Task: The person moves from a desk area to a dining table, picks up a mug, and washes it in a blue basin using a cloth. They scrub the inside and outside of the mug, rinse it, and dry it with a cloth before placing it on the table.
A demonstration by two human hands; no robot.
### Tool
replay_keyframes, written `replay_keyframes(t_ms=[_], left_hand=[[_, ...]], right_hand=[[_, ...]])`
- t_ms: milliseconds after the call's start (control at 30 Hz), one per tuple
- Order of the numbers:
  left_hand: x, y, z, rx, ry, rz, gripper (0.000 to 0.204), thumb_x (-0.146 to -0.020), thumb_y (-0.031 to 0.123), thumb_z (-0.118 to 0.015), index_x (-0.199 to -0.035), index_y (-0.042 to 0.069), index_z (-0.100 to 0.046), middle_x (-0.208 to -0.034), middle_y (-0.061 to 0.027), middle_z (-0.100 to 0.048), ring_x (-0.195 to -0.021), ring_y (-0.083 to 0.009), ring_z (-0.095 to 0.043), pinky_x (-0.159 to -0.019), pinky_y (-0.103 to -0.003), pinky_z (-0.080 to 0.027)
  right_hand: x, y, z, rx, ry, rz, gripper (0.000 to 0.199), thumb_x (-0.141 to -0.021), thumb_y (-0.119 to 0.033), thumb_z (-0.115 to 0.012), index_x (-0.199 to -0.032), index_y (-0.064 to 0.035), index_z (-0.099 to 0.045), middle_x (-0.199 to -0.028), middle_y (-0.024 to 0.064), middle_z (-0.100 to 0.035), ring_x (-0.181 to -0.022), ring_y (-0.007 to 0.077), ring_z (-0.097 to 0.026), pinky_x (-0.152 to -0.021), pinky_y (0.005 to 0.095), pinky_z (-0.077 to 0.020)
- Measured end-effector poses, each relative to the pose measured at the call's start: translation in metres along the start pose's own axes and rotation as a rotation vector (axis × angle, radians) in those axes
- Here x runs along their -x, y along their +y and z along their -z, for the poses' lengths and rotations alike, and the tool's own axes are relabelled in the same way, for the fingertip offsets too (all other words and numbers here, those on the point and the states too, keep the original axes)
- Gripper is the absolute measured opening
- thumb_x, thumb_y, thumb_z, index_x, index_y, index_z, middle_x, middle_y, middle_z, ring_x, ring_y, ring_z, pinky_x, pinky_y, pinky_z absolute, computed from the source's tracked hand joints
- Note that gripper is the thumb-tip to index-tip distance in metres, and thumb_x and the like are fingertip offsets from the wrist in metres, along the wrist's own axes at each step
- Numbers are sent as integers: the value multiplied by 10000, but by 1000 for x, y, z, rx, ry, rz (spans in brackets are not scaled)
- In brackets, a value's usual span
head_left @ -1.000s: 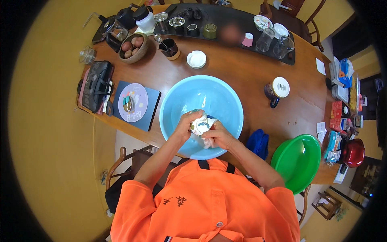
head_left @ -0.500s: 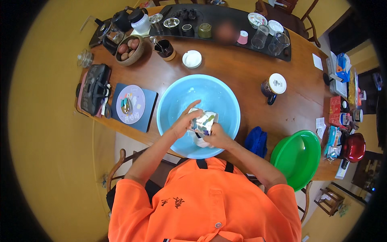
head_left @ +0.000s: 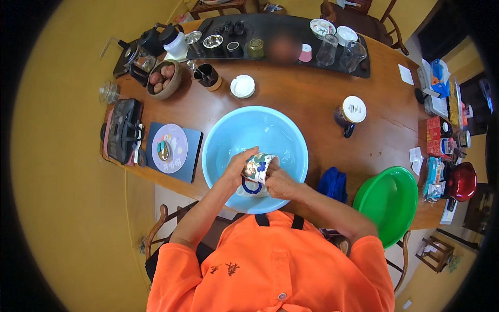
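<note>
- The wooden table (head_left: 312, 104) carries everything; the light blue basin (head_left: 228, 135), taken here as the landmark, sits at its near edge.
- A green basin (head_left: 390, 200) lies well to the right of the blue basin, and a blue cloth (head_left: 332, 183) lies just beside its right rim.
- Both forearms rise from the lower edge and meet over the basin's near half, elbows spread.
- The painted mug (head_left: 258, 167) with a blue handle hangs tilted above the basin's near rim.
- The left hand (head_left: 238, 167) is wrapped closed around the mug's left side.
- The right hand (head_left: 279, 183) is closed on its right side, fingers at the rim.
</note>
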State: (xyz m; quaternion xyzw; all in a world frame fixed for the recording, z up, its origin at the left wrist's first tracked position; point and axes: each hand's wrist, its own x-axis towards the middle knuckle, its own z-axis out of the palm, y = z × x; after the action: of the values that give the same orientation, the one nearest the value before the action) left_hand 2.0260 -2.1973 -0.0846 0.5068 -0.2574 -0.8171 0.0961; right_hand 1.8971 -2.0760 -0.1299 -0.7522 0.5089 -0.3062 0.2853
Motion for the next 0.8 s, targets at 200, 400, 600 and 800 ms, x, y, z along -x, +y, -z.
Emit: replay_keyframes(t_ms=[200, 400, 600, 800], left_hand=[[10, -1, -5, -155, -105, -312, 548, -902, 439, -531, -1298, 69, -448, -1087, -80, -578, -988, -158, -581, -831, -290, -492], [10, -17, 7, -246, -170, -700, 595, -793, 132, -702, -1323, 81, -437, -1080, -104, -587, -946, -151, -588, -800, -275, -499], [-12, -12, 19, 100, -1, -155, 334, -792, 171, -710, -1085, 61, -595, -906, -92, -652, -752, -168, -651, -649, -285, -531], [-3, -5, 40, 123, 89, -38, 452, -806, 405, -673, -1072, 48, -594, -917, -102, -665, -782, -206, -667, -635, -369, -556]], right_hand=[[-9, -6, 14, -985, 161, -506, 328, -691, 24, -568, -1014, 27, -622, -888, 111, -650, -769, 189, -624, -671, 299, -497], [-18, -8, 28, -1325, 77, -621, 289, -713, -13, -602, -995, 46, -609, -825, 75, -637, -689, 130, -613, -580, 254, -487], [-12, -2, 8, 12, 30, 68, 462, -630, -3, -598, -1092, 10, -617, -1111, 190, -591, -1116, 349, -488, -973, 418, -383], [-11, 11, 21, 320, 40, 62, 386, -654, 4, -596, -1038, -12, -639, -1179, 159, -529, -1084, 334, -478, -890, 438, -415]])
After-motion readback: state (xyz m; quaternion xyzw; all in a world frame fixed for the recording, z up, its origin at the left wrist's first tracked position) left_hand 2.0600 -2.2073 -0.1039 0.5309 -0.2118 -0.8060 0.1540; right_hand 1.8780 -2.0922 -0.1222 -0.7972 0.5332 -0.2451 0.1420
